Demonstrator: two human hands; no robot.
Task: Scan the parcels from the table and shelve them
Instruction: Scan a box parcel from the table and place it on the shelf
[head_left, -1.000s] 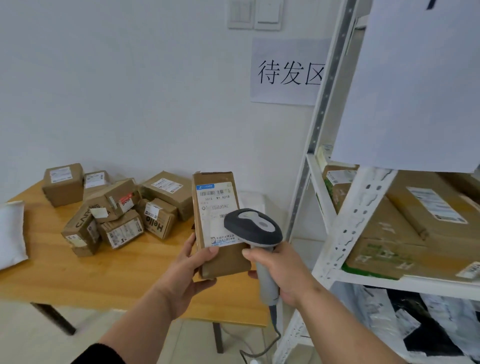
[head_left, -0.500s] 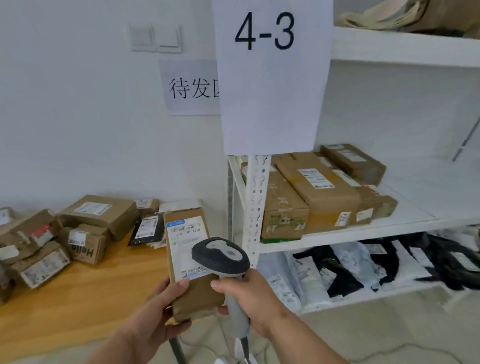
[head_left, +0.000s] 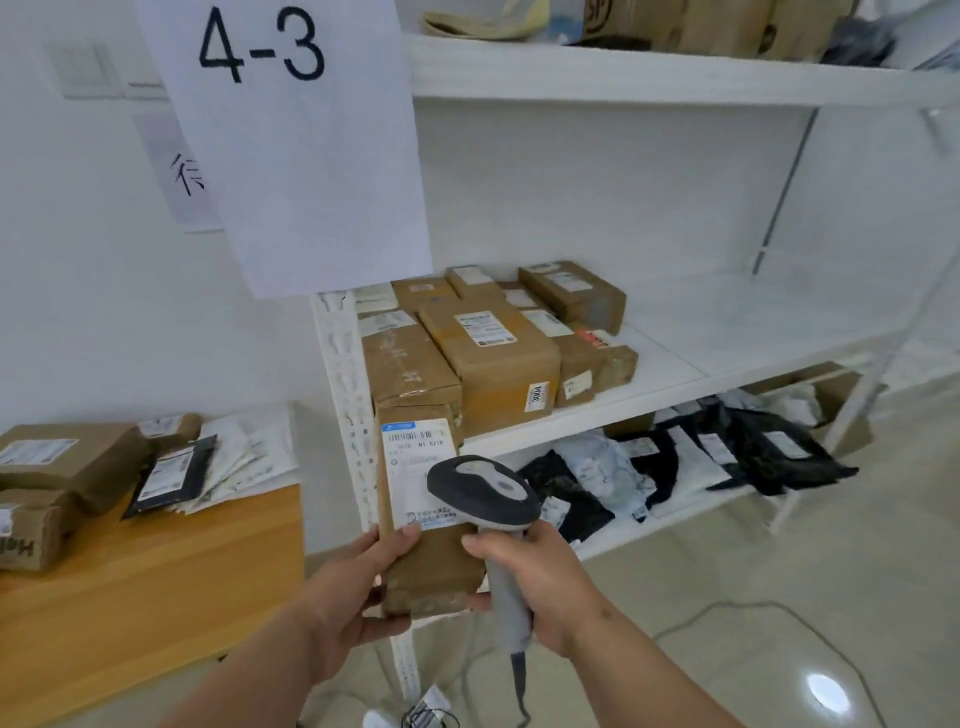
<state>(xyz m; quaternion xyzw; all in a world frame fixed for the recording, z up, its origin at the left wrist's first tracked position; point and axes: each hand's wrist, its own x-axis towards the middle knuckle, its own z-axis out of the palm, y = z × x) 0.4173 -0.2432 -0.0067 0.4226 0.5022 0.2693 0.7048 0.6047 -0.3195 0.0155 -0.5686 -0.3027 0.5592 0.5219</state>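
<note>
Swinging from table to shelves, the left hand (head_left: 358, 587) grips a labelled brown cardboard parcel (head_left: 423, 512). Right hand (head_left: 540, 587) clasps the grey handheld scanner (head_left: 485, 491) just right of it. Shelving likely follows.

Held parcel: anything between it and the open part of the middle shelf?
Nothing visible. The parcel, gripped by the left hand, is in front of the shelf post. Stacked boxes fill the middle shelf's left end; the bare right part looks reachable. The right hand holds the scanner.

A white paper sign (head_left: 291, 145) at upper left reads "4-3". On the held parcel (head_left: 426, 519) at lower centre, the white shipping label (head_left: 418, 457) shows "M1 A218" under a barcode. At the left edge, a brown box (head_left: 23, 535) bears an upside-down "Hel".
</note>
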